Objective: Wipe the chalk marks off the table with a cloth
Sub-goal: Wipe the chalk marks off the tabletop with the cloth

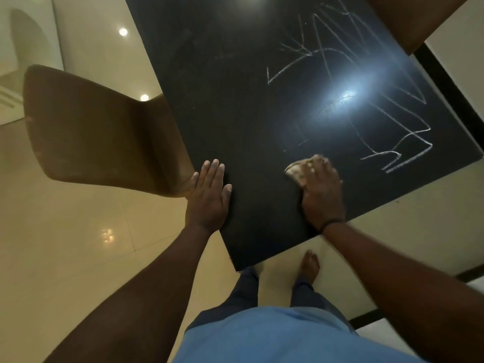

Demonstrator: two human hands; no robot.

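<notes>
Wiping is in progress on the black table (235,100). The right hand (322,193) presses a small pale cloth (297,171) flat against the table near its front edge; the fingers (318,169) lie over the cloth and appear to hold it down, though the blur there hides whether they curl round it. The left hand (209,193) rests palm-down on the table near the left edge, fingers straight and close together, holding nothing; it appears to serve as a brace.

Chalk marks (366,74) cover the right and far part of the table as white scribbled lines. The nearest strokes lie just right of the cloth, towards the right-hand corner. The left part of the table shows only faint smears. A bright light reflection sits among the marks and hides some of them.

Judged from this layout, most of the marks are not yet wiped off. The next move calls for sweeping the cloth to the right and away from the body, with steady downward pressure, over the strokes near the corner.

A brown chair (99,132) stands at the left edge of the table.
</notes>
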